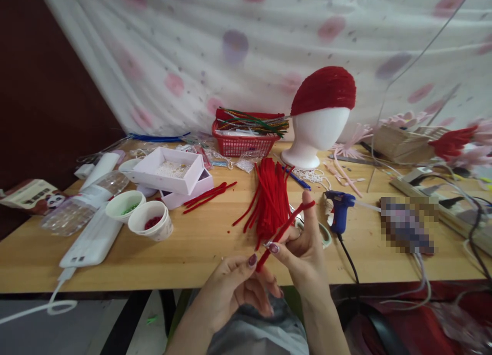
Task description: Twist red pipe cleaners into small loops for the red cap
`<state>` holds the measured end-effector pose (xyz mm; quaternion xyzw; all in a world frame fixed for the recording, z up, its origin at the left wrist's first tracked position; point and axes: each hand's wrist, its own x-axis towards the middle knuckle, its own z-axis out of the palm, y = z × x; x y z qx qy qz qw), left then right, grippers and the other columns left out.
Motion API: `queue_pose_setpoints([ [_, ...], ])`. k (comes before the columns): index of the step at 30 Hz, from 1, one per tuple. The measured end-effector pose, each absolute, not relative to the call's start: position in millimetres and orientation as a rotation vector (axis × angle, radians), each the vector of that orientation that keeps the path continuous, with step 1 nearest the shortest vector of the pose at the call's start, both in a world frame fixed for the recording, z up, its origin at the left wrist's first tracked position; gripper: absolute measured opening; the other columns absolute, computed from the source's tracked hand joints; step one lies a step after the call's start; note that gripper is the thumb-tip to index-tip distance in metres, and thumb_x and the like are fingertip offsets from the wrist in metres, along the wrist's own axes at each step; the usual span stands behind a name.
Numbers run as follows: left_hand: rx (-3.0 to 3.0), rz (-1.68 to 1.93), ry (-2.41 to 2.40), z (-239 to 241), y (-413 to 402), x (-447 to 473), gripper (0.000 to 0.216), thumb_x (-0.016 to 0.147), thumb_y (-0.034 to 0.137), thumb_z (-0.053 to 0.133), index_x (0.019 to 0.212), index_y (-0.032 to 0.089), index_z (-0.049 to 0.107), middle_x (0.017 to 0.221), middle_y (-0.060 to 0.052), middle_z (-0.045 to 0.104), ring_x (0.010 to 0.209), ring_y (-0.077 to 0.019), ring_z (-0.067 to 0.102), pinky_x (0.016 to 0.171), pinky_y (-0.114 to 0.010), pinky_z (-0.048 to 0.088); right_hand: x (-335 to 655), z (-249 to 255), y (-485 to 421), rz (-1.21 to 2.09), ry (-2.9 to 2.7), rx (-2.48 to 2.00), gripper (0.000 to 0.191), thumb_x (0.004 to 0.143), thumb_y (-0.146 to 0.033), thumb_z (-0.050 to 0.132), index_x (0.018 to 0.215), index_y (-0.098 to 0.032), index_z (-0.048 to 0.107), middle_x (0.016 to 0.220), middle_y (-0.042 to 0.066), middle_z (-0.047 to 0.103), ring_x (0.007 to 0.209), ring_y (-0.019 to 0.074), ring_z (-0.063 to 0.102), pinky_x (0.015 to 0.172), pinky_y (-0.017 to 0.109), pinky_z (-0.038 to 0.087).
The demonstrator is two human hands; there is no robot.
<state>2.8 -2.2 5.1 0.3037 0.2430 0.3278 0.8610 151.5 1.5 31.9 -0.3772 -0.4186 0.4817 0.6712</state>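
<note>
Both my hands hold one red pipe cleaner (pixel 286 228) in front of the table's near edge. My left hand (pixel 234 288) pinches its lower end with curled fingers. My right hand (pixel 303 242) grips the stem higher up, and its top end bends over my raised index finger. Just behind my hands a pile of red pipe cleaners (pixel 271 198) lies on the wooden table (pixel 200 242). A white foam head (pixel 317 132) stands at the back, wearing a red cap (pixel 325 88) of the same fuzzy material.
A blue glue gun (pixel 340 209) lies right of my hands, its cord running off the edge. To the left are two paper cups (pixel 149 220), a pink box (pixel 169 170) and a white power bank (pixel 92 239). A red basket (pixel 244 139) of coloured stems stands behind.
</note>
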Motion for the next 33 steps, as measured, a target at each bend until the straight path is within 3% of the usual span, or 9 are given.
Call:
queue_pose_setpoints([
  [5, 0.532, 0.665, 0.377, -8.0, -1.8, 16.1, 0.054, 0.06, 0.063, 0.082, 0.056, 0.016, 0.054, 0.042, 0.008, 0.045, 0.029, -0.0023, 0.035, 0.031, -0.015, 0.034, 146.8, 32.7, 0.7, 1.142, -0.971, -0.709, 0.103, 0.078, -0.031, 0.081, 0.155, -0.044, 0.013, 0.075, -0.004, 0.071, 0.062, 0.0161, 0.059, 0.064, 0.03, 0.051],
  [10, 0.732, 0.855, 0.496, 3.3, -0.6, 0.7, 0.039, 0.072, 0.04, 0.08, 0.056, 0.016, 0.055, 0.048, 0.004, 0.055, 0.039, -0.0041, 0.046, 0.039, -0.015, 0.033, 161.3, 41.0, 1.6, 1.295, -0.842, -0.502, 0.077, 0.073, -0.076, 0.062, 0.136, -0.032, 0.058, 0.129, 0.005, 0.068, 0.101, 0.022, 0.065, 0.092, 0.035, 0.051],
  [14, 1.992, 1.211, 0.955, 26.7, -7.7, -19.0, 0.029, 0.088, 0.011, 0.057, 0.059, 0.018, 0.052, 0.057, 0.003, 0.054, 0.055, -0.0092, 0.051, 0.055, -0.023, 0.037, 173.3, 42.5, 1.7, 1.343, -0.792, -0.468, 0.094, 0.073, -0.089, 0.039, 0.132, -0.021, 0.064, 0.154, 0.007, 0.048, 0.139, 0.0307, 0.042, 0.109, 0.042, 0.042],
  [17, 2.698, 1.379, 1.07, 37.7, -15.9, -24.7, 0.031, 0.087, 0.003, 0.054, 0.06, 0.019, 0.051, 0.054, 0.003, 0.051, 0.051, -0.0128, 0.046, 0.051, -0.031, 0.031, 175.8, 40.4, 1.9, 1.371, -0.779, -0.501, 0.104, 0.068, -0.093, 0.036, 0.131, -0.016, 0.065, 0.153, 0.012, 0.048, 0.147, 0.0362, 0.028, 0.111, 0.049, 0.039],
  [21, 2.882, 1.349, 1.132, 40.0, -20.9, -28.0, 0.028, 0.088, 0.002, 0.055, 0.065, 0.019, 0.054, 0.054, 0.004, 0.053, 0.05, -0.0137, 0.048, 0.05, -0.032, 0.031, 172.3, 40.6, 2.6, 1.358, -0.771, -0.547, 0.103, 0.068, -0.094, 0.035, 0.125, -0.015, 0.069, 0.15, 0.015, 0.051, 0.147, 0.0393, 0.028, 0.105, 0.054, 0.045],
  [25, 2.425, 1.289, 1.067, 33.1, -21.6, -26.3, 0.026, 0.091, 0.01, 0.052, 0.067, 0.019, 0.054, 0.057, 0.004, 0.054, 0.052, -0.0102, 0.052, 0.052, -0.025, 0.037, 167.6, 43.7, 7.8, 1.244, -0.76, -0.57, 0.062, 0.08, -0.064, 0.065, 0.132, -0.03, 0.062, 0.136, 0.008, 0.066, 0.127, 0.0261, 0.057, 0.099, 0.041, 0.05],
  [28, 1.88, 1.226, 1.091, 22.1, -21.6, -20.6, 0.028, 0.094, 0.019, 0.052, 0.067, 0.019, 0.057, 0.059, 0.004, 0.055, 0.051, -0.0086, 0.055, 0.052, -0.019, 0.042, 168.7, 45.4, 12.4, 1.114, -0.722, -0.664, 0.064, 0.083, -0.032, 0.075, 0.14, -0.044, 0.049, 0.103, 0.001, 0.081, 0.103, 0.0173, 0.071, 0.1, 0.038, 0.047],
  [31, 1.529, 1.251, 1.192, 15.4, -17.5, -18.1, 0.024, 0.094, 0.03, 0.056, 0.074, 0.019, 0.066, 0.065, 0.001, 0.064, 0.056, -0.0116, 0.061, 0.054, -0.02, 0.048, 171.8, 45.0, 13.4, 1.098, -0.692, -0.739, 0.056, 0.081, -0.036, 0.077, 0.133, -0.041, 0.058, 0.087, 0.0, 0.083, 0.091, 0.0182, 0.075, 0.102, 0.041, 0.045],
  [33, 1.5, 1.337, 1.214, 18.0, -11.6, -18.5, 0.022, 0.093, 0.033, 0.057, 0.082, 0.02, 0.071, 0.08, -0.004, 0.071, 0.073, -0.0163, 0.067, 0.066, -0.023, 0.052, 172.0, 43.5, 12.7, 1.126, -0.697, -0.732, 0.044, 0.08, -0.04, 0.077, 0.123, -0.039, 0.068, 0.087, 0.0, 0.083, 0.089, 0.0203, 0.076, 0.101, 0.042, 0.046],
])
